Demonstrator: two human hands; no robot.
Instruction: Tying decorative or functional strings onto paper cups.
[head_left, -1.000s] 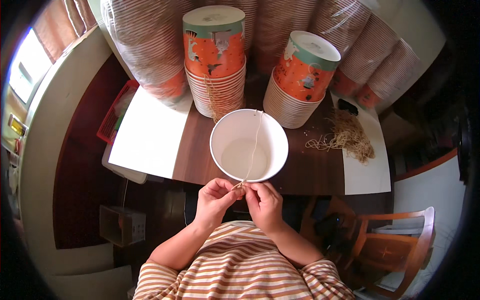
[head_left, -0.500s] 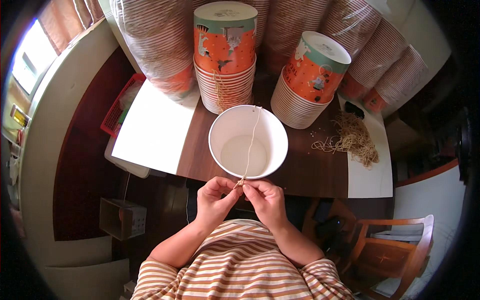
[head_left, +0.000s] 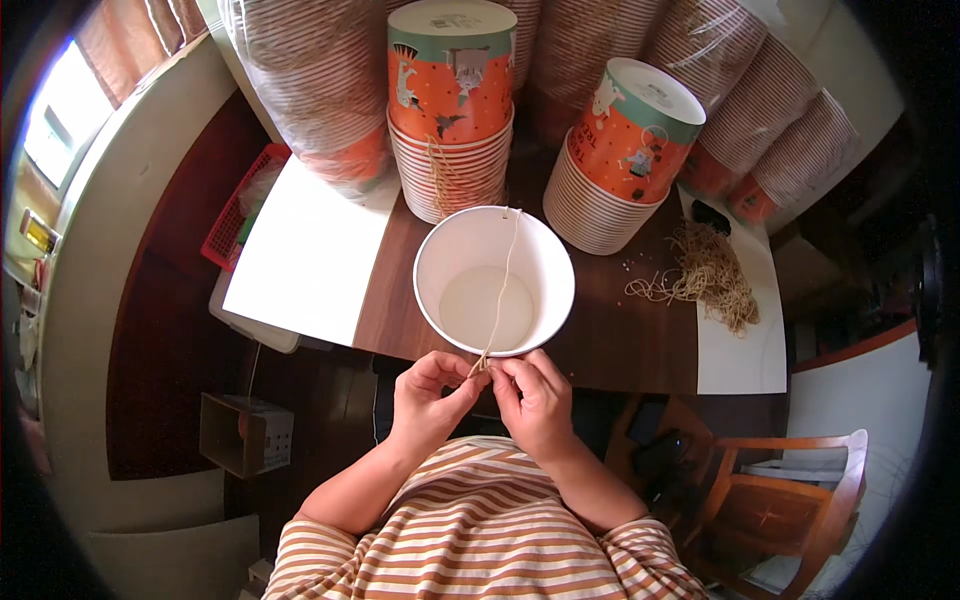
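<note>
Pinching a tan string at the near rim of a white paper bucket.

Left hand (head_left: 430, 400) and right hand (head_left: 535, 400) had kept their fingertips closed on the string (head_left: 500, 290), barely shifting over the last second, so the tying looked unfinished. It ran taut across the white paper bucket (head_left: 494, 281) on the dark wooden table (head_left: 620, 340), before stacked orange buckets (head_left: 452, 110) and loose string (head_left: 705, 280).

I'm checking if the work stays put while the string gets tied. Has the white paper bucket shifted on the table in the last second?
No. The white paper bucket sits as before, just in front of the stack of orange cups; only the camera view drifted slightly.
</note>
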